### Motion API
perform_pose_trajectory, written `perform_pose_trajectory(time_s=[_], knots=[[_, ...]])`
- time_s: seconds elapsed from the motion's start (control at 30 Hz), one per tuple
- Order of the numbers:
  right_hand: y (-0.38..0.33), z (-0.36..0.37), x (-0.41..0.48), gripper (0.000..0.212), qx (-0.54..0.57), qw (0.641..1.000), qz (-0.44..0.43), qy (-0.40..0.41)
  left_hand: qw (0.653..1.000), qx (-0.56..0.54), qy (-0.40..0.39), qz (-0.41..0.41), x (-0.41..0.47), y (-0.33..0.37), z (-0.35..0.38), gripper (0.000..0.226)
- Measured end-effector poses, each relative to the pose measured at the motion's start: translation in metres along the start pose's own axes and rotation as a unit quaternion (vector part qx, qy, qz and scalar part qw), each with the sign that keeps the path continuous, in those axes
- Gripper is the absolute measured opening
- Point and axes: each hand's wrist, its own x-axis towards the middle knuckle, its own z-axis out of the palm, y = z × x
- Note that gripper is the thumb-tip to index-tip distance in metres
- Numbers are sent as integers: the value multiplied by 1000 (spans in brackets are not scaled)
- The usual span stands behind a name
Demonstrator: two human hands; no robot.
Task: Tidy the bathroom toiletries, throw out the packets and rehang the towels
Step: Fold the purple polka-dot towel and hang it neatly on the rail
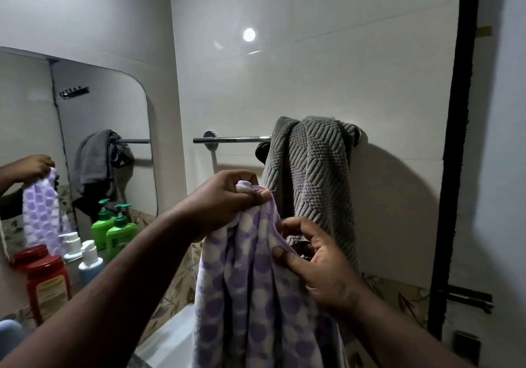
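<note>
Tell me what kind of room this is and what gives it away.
Most likely a home bathroom: a chrome towel rail holds a grey towel, a wall mirror hangs to the left, and a green pump bottle stands by it.

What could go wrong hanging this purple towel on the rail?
1. The grey towel sits bunched at the right end of the rail; a brush from the purple towel may drag it off.
2. The left hand grips only a top corner and the right hand pinches an edge, so it may slip or hang crooked.
</note>
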Motion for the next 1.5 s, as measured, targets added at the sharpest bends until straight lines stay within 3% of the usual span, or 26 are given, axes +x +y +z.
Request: perform_pose_trajectory(time_s=[0.1,0.17,0.23,0.33,0.5,0.6,0.67,0.77,0.87,0.93,1.0,1.1,1.17,1.23,1.3,1.4,1.5], knots=[[6,-3,4,15,-33,999,10,0,1000,-3,1,4,1,-1,0,55],[15,-9,3,30,-59,998,21,5,1000,0,-2,18,-1,0,0,37],[24,-18,2,29,-22,999,44,14,1000,-3,-3,26,-3,0,-3,30],[24,-36,7,18,-6,999,50,12,1000,14,-3,13,-6,-8,-16,34],[3,-53,26,22,13,998,60,-6,995,76,-15,-55,-14,-35,-38,37],[-1,-51,37,17,-92,993,56,-41,998,64,2,-24,-14,-37,-26,28],[-6,-41,46,11,-152,984,47,-76,995,86,-39,19,-11,-31,-3,37],[-14,-26,60,19,-228,966,11,-125,992,68,-100,30,-7,-26,24,38],[-17,-29,64,6,-165,980,13,-113,987,71,-146,3,-4,-23,20,27],[-20,-36,60,12,-137,982,15,-126,981,63,-179,-43,-6,-21,18,36],[-22,-42,56,6,-101,981,34,-163,977,87,-185,-63,-8,-17,21,40],[-19,-52,47,10,-66,974,65,-205,973,177,-147,-14,-6,-3,24,32],[-13,-65,38,5,-48,972,90,-212,978,185,-93,4,-3,2,18,32],[-6,-79,32,16,-58,970,108,-210,984,170,-46,-1,-1,1,8,32],[0,-88,30,26,-106,971,100,-192,986,168,-21,-4,0,-4,-3,35],[5,-93,33,22,-205,963,65,-161,990,143,13,2,0,-10,-9,37],[10,-88,35,21,-275,942,58,-182,991,121,47,7,2,-10,-6,31]])
